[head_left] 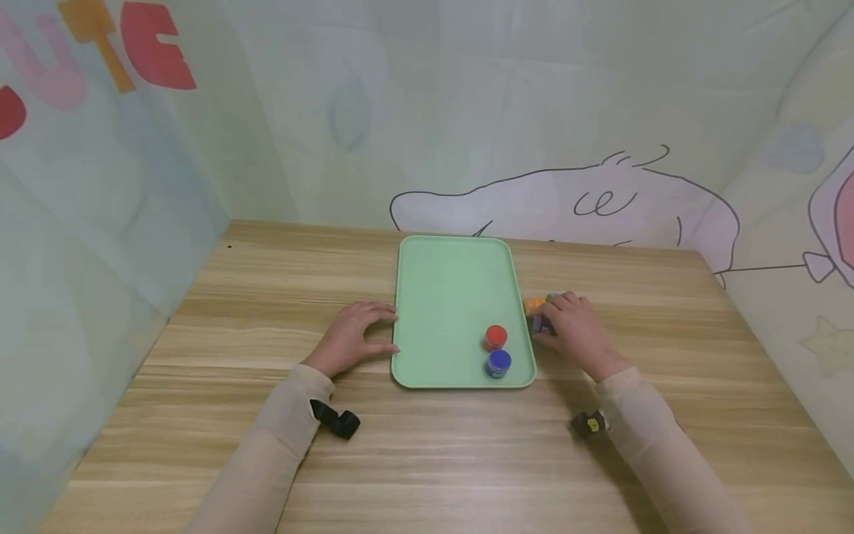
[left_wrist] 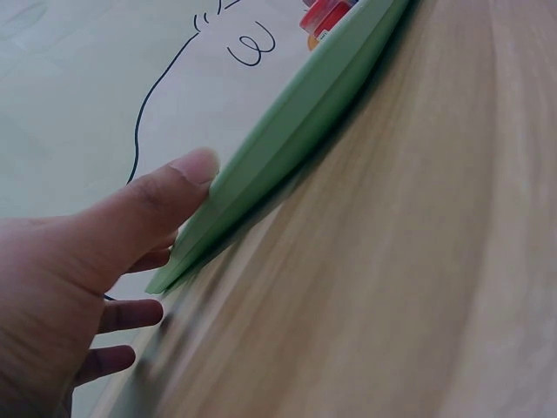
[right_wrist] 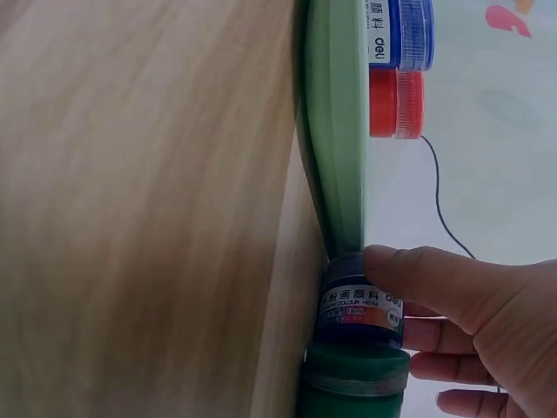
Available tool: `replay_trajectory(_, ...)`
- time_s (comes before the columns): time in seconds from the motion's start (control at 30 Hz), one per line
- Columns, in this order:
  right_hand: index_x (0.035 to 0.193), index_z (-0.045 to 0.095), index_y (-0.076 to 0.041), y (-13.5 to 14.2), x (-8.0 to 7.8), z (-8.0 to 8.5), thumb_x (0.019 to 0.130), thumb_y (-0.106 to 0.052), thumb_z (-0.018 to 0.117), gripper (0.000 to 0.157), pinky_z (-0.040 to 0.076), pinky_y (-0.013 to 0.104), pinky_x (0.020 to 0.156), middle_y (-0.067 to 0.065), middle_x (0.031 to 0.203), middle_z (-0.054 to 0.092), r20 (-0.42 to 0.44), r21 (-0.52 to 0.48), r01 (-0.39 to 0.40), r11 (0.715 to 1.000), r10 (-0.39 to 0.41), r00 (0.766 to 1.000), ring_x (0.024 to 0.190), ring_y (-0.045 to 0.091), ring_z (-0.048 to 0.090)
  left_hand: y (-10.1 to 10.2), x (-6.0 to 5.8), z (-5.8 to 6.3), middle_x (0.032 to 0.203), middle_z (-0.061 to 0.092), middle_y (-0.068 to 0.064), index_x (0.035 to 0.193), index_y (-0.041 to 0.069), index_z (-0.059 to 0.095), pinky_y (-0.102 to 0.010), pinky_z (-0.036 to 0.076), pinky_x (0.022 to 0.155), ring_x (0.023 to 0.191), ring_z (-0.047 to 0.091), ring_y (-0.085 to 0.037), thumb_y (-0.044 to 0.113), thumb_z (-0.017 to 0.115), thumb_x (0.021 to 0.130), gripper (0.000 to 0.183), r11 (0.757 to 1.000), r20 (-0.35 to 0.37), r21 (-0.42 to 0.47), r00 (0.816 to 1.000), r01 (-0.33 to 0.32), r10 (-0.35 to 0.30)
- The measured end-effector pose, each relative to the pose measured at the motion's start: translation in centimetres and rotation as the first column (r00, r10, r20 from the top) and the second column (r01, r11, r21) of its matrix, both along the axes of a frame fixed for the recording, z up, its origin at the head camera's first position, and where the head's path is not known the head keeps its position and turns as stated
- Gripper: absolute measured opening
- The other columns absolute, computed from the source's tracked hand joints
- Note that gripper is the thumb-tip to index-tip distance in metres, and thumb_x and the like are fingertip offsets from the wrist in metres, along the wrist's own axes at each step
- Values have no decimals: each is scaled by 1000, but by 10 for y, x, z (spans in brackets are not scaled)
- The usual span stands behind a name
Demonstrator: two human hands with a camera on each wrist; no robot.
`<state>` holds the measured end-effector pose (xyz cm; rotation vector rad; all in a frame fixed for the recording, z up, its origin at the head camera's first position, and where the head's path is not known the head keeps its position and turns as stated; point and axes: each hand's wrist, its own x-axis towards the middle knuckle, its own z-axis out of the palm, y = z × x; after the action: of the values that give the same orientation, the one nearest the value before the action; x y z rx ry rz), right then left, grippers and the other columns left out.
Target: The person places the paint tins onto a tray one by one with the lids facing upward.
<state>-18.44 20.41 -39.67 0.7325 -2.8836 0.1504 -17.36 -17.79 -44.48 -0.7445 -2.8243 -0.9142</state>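
My left hand (head_left: 353, 337) rests at the left rim of a light green tray (head_left: 447, 289), thumb and fingertips spread along the edge. In the left wrist view its thumb (left_wrist: 196, 165) touches the tray's side. A red-lidded paint jar (head_left: 495, 337) and a blue-lidded paint jar (head_left: 498, 363) stand upright on the tray near its front right corner. Just right of the tray my right hand (head_left: 577, 334) grips a dark purple paint jar (right_wrist: 357, 309) lying on its side, lid towards the tray. A green paint jar (right_wrist: 355, 379) lies right beside it.
An orange jar (head_left: 534, 305) sits by the tray's right edge, partly behind the right hand. The wooden table (head_left: 427, 460) meets a printed cloth backdrop (head_left: 427, 111) at the back and sides. Both wrists carry small black cameras.
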Motion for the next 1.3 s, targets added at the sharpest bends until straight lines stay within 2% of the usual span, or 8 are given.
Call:
replay_trajectory(0.3, 104, 67, -4, 0, -2, -4, 74, -26, 82, 40, 47, 46, 87, 11, 102, 65, -38, 55, -7, 998, 9, 999, 100, 30, 55, 0, -2, 0, 133, 60, -8, 120, 10, 66, -52, 35, 110, 127, 51, -30, 39, 79, 76, 54, 1000, -7, -5, 1000, 3, -3)
replay_trajectory(0.6, 97, 68, -5, -1, -5, -6, 74, -20, 82, 31, 42, 40, 79, 4, 83, 54, -88, 80, -38, 996, 45, 995, 90, 27, 52, 0, -2, 1, 133, 60, -8, 120, 10, 66, -52, 34, 111, 127, 51, -30, 38, 79, 76, 54, 1000, -6, 0, 1000, 5, -5)
replay_trajectory(0.83, 98, 67, -4, -1, -5, -10, 75, -18, 81, 30, 44, 41, 79, 6, 82, 56, -125, 99, -57, 993, 69, 990, 89, 27, 53, 0, 0, -1, 133, 60, -8, 120, 10, 65, -53, 34, 111, 127, 51, -30, 39, 78, 77, 54, 1000, -7, -7, 1000, 2, -2)
replay_trajectory(1.3, 92, 64, -5, -1, -2, -9, 73, -21, 81, 30, 44, 40, 78, 6, 84, 56, -145, 108, -58, 992, 74, 987, 89, 27, 53, 0, 1, -1, 133, 60, -8, 120, 10, 66, -53, 36, 110, 127, 51, -31, 38, 79, 77, 54, 1000, -11, -6, 1000, 0, 0)
